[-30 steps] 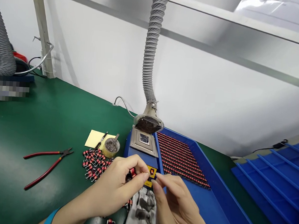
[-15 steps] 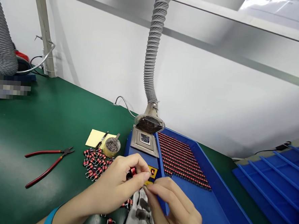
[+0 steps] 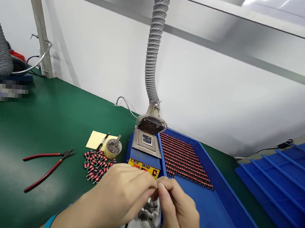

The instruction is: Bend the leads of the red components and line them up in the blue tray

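Left hand [image 3: 119,196] and right hand [image 3: 180,210] meet at the fingers [image 3: 145,183], near the blue tray [image 3: 208,208].

A blue machine [image 3: 146,154] has a yellow panel [image 3: 144,168] with red digits [image 3: 137,166]. From that panel, at three o'clock, coils [image 3: 187,161] form red-and-black stripes in a blue tray [image 3: 206,206]; at nine, red-black loose coils [image 3: 97,165] and red-handled pliers [image 3: 65,154], on a green table [image 3: 64,122]; at ten, pale-yellow paper [image 3: 92,140]; at twelve, a ribbed grey hose [image 3: 152,52].
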Motion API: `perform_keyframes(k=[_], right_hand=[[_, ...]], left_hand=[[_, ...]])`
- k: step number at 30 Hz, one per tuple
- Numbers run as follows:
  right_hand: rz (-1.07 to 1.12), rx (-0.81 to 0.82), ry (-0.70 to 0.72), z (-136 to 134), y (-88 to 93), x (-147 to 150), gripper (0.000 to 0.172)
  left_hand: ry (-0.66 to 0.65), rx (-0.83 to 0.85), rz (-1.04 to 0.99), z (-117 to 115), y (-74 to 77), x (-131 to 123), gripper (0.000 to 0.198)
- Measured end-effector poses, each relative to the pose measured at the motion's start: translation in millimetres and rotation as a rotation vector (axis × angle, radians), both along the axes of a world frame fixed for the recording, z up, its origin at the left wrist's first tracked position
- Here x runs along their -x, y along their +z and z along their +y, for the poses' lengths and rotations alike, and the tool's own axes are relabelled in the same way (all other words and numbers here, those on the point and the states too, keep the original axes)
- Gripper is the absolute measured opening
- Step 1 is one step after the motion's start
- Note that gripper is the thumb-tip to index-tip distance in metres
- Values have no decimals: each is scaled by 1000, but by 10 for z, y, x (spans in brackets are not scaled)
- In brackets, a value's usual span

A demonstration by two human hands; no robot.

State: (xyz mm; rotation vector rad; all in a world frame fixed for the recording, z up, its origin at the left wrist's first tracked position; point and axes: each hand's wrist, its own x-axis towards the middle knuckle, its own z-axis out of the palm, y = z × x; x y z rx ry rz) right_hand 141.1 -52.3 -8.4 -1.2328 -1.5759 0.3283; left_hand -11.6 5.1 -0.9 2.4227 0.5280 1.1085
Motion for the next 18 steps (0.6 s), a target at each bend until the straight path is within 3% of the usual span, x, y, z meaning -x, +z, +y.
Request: perform_keyframes(k=[2,5,8,11,12,15,18], right_hand=[[309,100,100,2,-6,12,35],[510,-62,176,4,-14,5,36],[228,-296,47,-3,-13,6,15],[-80,-414,-61,-17,-19,56,34],[-118,-425,-108,-24,-23,80,34],[-10,-244,-204,-49,-32,130,14],[328,138,13,-53,-30,102,32]], left_hand=[[24,-139,-37,0,-16,-15,24],[25,-73,-116,1,0,-12,20],[16,43,-136,-12,42,15,17],[9,56,-141,-27,61,27,15],[10,32,-143,-28,57,22,16],[36,-114,-118,-22,26,-15,23],[60,-248,-49,-21,-1,-50,29]])
